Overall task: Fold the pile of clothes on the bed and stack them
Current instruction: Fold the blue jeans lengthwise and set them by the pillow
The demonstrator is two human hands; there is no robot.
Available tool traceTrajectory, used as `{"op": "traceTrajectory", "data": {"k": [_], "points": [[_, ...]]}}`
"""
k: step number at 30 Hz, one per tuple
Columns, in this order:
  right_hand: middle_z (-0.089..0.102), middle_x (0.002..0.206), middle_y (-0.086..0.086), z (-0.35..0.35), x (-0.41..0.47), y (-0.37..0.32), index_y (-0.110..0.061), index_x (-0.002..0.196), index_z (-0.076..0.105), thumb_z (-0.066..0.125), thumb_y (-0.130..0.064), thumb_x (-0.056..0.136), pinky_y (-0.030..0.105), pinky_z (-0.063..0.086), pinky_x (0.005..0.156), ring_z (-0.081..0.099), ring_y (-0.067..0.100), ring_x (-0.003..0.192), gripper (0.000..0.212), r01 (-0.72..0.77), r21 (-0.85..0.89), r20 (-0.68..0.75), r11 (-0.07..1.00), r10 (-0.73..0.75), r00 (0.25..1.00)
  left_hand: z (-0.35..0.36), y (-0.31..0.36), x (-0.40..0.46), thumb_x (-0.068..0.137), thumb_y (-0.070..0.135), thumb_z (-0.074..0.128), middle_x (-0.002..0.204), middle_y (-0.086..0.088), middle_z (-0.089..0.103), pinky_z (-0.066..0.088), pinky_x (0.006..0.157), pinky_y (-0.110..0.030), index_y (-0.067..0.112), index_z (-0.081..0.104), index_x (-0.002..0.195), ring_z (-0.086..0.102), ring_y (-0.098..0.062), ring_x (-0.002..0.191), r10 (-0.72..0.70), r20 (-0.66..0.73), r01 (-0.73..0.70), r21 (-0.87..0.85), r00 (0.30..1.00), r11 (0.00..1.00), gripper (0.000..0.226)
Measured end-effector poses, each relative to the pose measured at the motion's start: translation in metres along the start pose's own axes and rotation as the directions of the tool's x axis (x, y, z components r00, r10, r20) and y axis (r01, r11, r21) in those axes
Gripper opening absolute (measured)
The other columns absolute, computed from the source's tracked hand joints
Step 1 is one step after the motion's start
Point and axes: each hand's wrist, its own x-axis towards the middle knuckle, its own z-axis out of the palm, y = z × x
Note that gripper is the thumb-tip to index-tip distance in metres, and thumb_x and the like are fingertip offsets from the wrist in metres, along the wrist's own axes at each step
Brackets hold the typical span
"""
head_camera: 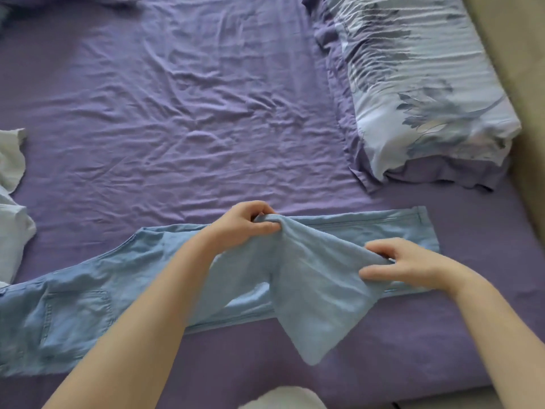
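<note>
- Currently both hands are on a pair of light blue jeans (88, 305) laid lengthwise across the near part of the bed (177, 113), waist end at the left edge of view, leg hems off to the right.
- Left hand (247, 225): fingers curled, pinching a bunched bit of the lifted leg's far edge, roughly mid-length of the jeans. Firm pinch, thumb underneath, knuckles up.
- Right hand (407, 264): thumb and fingers pinch the same lifted leg at its near-right edge; the fingers lie fairly flat along the cloth, thumb pressed in from below.
- Cloth between the two hands is raised off the bed and stretched; a triangular flap of it hangs down toward the camera, its tip over the bare sheet.
- Other leg stays flat on the sheet beneath, hem reaching toward the pillow (427, 93).
- Back pocket of the jeans is visible at lower left, flat, facing up.
- Bed sheet is purple and heavily creased across the middle.
- Pillow has a pale blue leaf print with a purple border, sits at upper right, apart from the jeans.
- Pale garments (11, 202) lie crumpled at the left edge, just beyond the jeans' waist end, partly cut off by the frame.
- White object (283, 399) at bottom centre, mostly out of frame; can't tell what it is.
</note>
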Motion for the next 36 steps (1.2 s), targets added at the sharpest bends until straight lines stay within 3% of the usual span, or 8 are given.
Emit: {"op": "traceTrajectory", "data": {"k": [3, 7, 11, 22, 26, 29, 32, 36], "points": [[0.057, 0.069, -0.017, -0.025, 0.002, 0.028, -0.026, 0.078, 0.061, 0.07, -0.023, 0.082, 0.019, 0.04, 0.06, 0.052, 0.003, 0.065, 0.011, -0.013, -0.054, -0.28, 0.998, -0.002, 0.96, 0.013, -0.005, 0.026, 0.084, 0.019, 0.072, 0.085, 0.005, 0.058, 0.043, 0.072, -0.029, 0.026, 0.065, 0.093, 0.052, -0.011, 0.076, -0.064, -0.038, 0.07, 0.182, 0.997, 0.981, 0.013], [0.067, 0.109, -0.003, -0.047, 0.027, 0.073, -0.023, 0.113, 0.064, 0.064, -0.014, 0.085, 0.034, 0.041, 0.087, 0.058, 0.021, 0.105, 0.03, -0.218, -0.387, -0.545, 0.896, -0.032, 0.838, 0.052, -0.008, 0.061, 0.084, 0.027, 0.067, 0.104, 0.005, 0.058, 0.04, 0.078, -0.025, 0.027, 0.06, 0.114, 0.054, -0.015, 0.093, -0.16, 0.068, 0.099, 0.537, 0.985, 0.837, 0.031], [0.057, 0.128, 0.016, -0.048, 0.037, 0.122, -0.006, 0.13, 0.053, 0.06, -0.005, 0.087, 0.042, 0.036, 0.098, 0.047, 0.036, 0.119, 0.044, -0.35, -0.153, -0.708, 0.924, 0.145, 0.692, 0.092, -0.009, 0.094, 0.087, 0.031, 0.052, 0.102, 0.008, 0.058, 0.032, 0.081, -0.03, 0.031, 0.054, 0.097, 0.051, -0.021, 0.101, -0.153, 0.007, 0.09, 0.779, 0.988, 0.62, 0.011], [0.06, 0.115, 0.011, 0.009, 0.024, 0.173, -0.004, 0.129, 0.049, 0.067, -0.021, 0.086, 0.04, 0.044, 0.086, 0.055, 0.03, 0.105, 0.049, -0.277, 0.516, -0.656, 0.81, 0.582, 0.481, 0.153, 0.021, 0.137, 0.085, 0.035, 0.06, 0.091, 0.001, 0.058, 0.043, 0.069, -0.032, 0.018, 0.055, 0.088, 0.056, -0.022, 0.091, -0.163, 0.028, 0.089, 0.738, 0.986, 0.669, 0.018], [0.059, 0.07, -0.002, -0.014, 0.015, 0.172, -0.01, 0.077, 0.056, 0.07, -0.025, 0.08, 0.028, 0.038, 0.053, 0.05, 0.016, 0.063, 0.02, -0.24, 0.51, -0.655, 0.826, 0.554, 0.514, 0.153, 0.039, 0.136, 0.083, 0.036, 0.071, 0.09, -0.003, 0.074, 0.058, 0.068, -0.033, 0.017, 0.073, 0.092, 0.071, -0.022, 0.08, -0.366, 0.242, 0.313, 0.23, 0.899, 0.922, 0.022], [0.06, 0.083, -0.011, -0.031, 0.004, 0.169, -0.024, 0.094, 0.06, 0.073, -0.031, 0.079, 0.022, 0.038, 0.061, 0.053, 0.009, 0.077, 0.021, -0.186, 0.47, -0.707, 0.863, 0.494, 0.506, 0.141, 0.045, 0.142, 0.084, 0.028, 0.073, 0.087, -0.003, 0.075, 0.058, 0.062, -0.03, 0.016, 0.074, 0.094, 0.072, -0.02, 0.074, -0.378, 0.285, 0.403, -0.033, 0.881, 0.914, 0.016], [0.062, 0.105, 0.004, -0.034, 0.0, 0.171, -0.015, 0.118, 0.061, 0.069, -0.022, 0.084, 0.031, 0.042, 0.081, 0.056, 0.024, 0.098, 0.036, -0.263, 0.327, -0.772, 0.908, 0.417, 0.48, 0.142, 0.043, 0.162, 0.088, 0.013, 0.063, 0.082, -0.003, 0.065, 0.047, 0.067, -0.028, 0.01, 0.069, 0.097, 0.06, -0.02, 0.072, -0.249, 0.082, 0.206, 0.348, 0.965, 0.914, 0.011], [0.055, 0.124, 0.012, -0.023, 0.0, 0.174, -0.008, 0.123, 0.06, 0.066, -0.012, 0.086, 0.043, 0.042, 0.095, 0.053, 0.029, 0.109, 0.038, -0.284, 0.216, -0.828, 0.934, 0.33, 0.454, 0.172, 0.053, 0.181, 0.083, 0.011, 0.059, 0.101, -0.002, 0.063, 0.046, 0.075, -0.027, 0.014, 0.067, 0.11, 0.058, -0.022, 0.093, -0.198, 0.155, 0.05, 0.652, 0.968, 0.756, 0.029]]}}
